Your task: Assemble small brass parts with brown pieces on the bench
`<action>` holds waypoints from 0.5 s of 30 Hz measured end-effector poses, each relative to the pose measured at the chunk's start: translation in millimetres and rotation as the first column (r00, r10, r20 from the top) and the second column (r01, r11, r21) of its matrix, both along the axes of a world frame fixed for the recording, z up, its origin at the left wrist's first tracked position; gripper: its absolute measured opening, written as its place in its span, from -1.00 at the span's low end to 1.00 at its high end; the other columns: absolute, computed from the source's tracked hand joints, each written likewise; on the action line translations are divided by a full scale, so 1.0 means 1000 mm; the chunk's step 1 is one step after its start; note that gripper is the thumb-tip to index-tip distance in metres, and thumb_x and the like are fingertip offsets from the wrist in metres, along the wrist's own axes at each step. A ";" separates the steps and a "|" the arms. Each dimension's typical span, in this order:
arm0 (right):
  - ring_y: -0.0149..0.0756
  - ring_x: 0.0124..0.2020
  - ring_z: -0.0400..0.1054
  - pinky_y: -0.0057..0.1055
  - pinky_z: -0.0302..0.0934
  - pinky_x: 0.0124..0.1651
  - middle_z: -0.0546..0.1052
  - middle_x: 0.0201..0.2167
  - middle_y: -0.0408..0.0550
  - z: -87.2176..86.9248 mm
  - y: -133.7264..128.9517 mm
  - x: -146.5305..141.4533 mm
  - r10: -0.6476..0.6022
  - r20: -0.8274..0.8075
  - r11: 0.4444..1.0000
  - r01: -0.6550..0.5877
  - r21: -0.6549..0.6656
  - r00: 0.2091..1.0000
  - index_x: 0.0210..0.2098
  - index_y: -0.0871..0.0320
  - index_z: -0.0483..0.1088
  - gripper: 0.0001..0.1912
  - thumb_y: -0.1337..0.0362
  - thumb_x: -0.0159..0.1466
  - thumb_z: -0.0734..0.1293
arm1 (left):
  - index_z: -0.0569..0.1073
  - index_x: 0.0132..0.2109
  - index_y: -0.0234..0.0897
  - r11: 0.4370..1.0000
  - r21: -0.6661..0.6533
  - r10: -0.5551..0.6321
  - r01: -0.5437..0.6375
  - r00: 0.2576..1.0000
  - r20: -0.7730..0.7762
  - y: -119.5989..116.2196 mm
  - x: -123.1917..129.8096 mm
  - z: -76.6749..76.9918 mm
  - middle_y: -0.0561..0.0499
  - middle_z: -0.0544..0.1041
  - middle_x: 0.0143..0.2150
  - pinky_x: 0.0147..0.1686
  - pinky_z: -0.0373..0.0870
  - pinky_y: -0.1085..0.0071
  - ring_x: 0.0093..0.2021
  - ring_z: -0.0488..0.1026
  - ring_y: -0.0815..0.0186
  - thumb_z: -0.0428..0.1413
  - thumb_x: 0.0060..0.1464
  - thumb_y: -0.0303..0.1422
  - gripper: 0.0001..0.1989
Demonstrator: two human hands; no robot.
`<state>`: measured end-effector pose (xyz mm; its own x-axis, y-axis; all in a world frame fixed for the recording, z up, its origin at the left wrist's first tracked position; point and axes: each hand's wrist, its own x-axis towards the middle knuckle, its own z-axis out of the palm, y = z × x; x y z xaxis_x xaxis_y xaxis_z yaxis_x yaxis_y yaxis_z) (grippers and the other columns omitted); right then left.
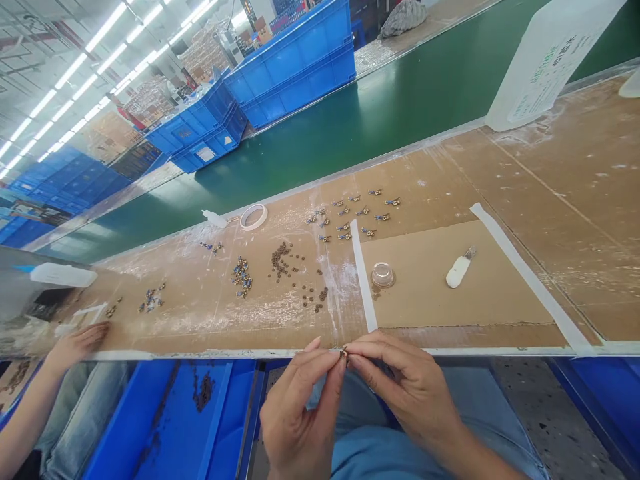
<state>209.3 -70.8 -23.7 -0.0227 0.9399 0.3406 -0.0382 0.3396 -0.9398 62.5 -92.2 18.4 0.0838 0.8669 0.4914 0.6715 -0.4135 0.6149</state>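
My left hand and my right hand meet at the near edge of the cardboard-covered bench. Together their fingertips pinch one tiny brass-coloured part; its shape is too small to tell. On the bench beyond lie a scatter of small dark round parts, a little heap of blue-and-brass pieces, and several finished blue-and-brass pieces laid out in rows.
A small clear cup and a white glue bottle sit on the taped cardboard sheet. A tape roll lies further back. A co-worker's hand rests at the left. Blue bins stand under the bench; a green conveyor runs behind.
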 end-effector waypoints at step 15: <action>-0.57 -0.37 0.46 -0.72 0.32 -0.29 0.57 -0.38 -0.22 0.001 0.001 -0.005 -0.030 -0.043 0.996 0.027 -0.086 0.999 -0.15 0.00 0.54 -0.79 0.36 0.29 0.33 | 0.61 -0.17 -0.17 0.992 -0.094 0.102 -0.088 0.982 0.156 0.004 0.003 -0.010 0.09 0.69 -0.20 -0.06 0.56 0.51 -0.17 0.64 0.33 0.26 0.03 -0.57 -0.76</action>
